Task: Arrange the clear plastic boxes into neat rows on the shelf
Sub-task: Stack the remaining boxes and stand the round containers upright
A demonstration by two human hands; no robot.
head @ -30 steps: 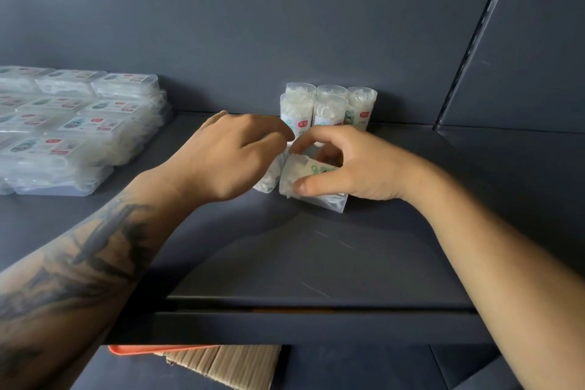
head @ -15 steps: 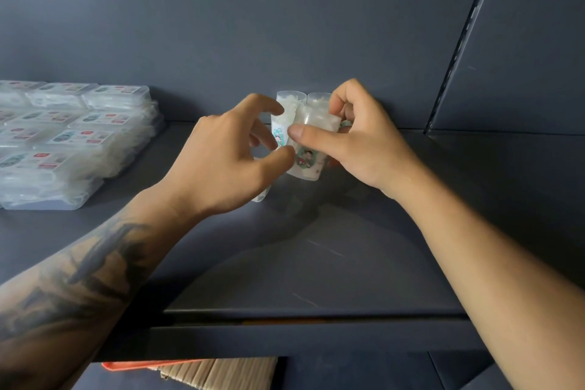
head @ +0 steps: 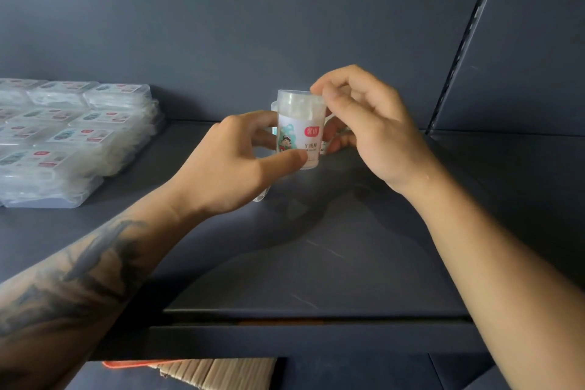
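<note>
Box: clear tub upright at shelf back.
Left hand: curled round base.
Right hand: lid rim pinched.
Risk: tub tipped if released unevenly; neighbours behind could be knocked.

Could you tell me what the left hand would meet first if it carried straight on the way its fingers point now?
The left hand already grips the upright clear canister, so that comes first. Beyond it, probably the right hand, whose fingers pinch the lid, or the canisters hidden behind; depth is unclear.
</note>
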